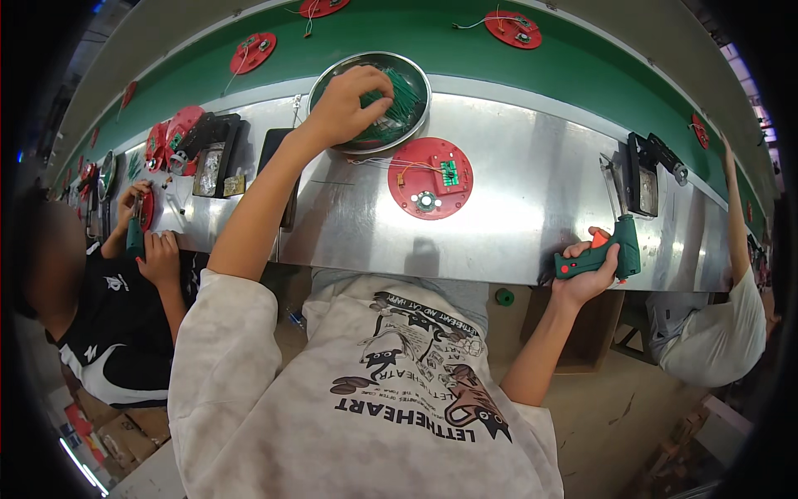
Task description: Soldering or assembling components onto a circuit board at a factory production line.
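Over a round metal bowl (pixel 426 125) at the back of the bench is my left hand (pixel 353 104). Its fingers are curled and thumb and fingertips come close together; whatever is between them is too small to make out. Thin green wires (pixel 405 98) lie bunched in the bowl beside the fingertips. My right hand (pixel 592 270) grips a green soldering gun (pixel 628 249) with a red trigger, its thin metal tip pointing away from me. On the bench between my hands lies a red round plate (pixel 407 183) bearing a small green circuit board (pixel 450 173), a round white-centred part and loose white wires.
A green conveyor belt (pixel 399 33) behind the metal bench (pixel 515 183) carries several similar red plates. Black stands (pixel 644 179) sit at the right and left. A person (pixel 158 258) works at the left with a red plate; another person's sleeve (pixel 715 324) shows at the right.
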The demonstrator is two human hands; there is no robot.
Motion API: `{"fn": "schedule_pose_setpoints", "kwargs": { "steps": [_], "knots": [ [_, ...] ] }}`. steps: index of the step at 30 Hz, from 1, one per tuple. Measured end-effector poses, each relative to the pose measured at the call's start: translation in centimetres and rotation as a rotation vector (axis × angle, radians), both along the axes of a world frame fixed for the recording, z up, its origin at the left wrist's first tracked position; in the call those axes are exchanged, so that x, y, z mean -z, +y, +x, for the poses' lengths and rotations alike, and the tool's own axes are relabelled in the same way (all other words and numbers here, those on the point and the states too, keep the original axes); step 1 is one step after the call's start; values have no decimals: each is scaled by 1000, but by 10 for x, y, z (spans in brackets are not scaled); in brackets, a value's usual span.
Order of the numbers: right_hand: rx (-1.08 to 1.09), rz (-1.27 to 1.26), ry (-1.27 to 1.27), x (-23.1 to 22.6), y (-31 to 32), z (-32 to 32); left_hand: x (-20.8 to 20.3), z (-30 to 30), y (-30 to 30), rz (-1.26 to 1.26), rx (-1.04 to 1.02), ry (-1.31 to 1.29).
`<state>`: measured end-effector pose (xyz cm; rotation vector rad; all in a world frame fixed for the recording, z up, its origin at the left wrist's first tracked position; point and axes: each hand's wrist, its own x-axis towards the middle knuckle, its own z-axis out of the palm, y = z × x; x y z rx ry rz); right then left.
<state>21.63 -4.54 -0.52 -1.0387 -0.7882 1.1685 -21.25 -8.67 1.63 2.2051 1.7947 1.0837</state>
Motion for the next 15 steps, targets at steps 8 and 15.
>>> {"fn": "schedule_pose_setpoints", "kwargs": {
  "steps": [8,15],
  "knots": [
    [-292,209,-13,14,-13,8,2,20,-4,-2,-254,-83],
    [-345,255,-84,15,-14,12,11,6,-1,382,-348,175]
  ]
}}
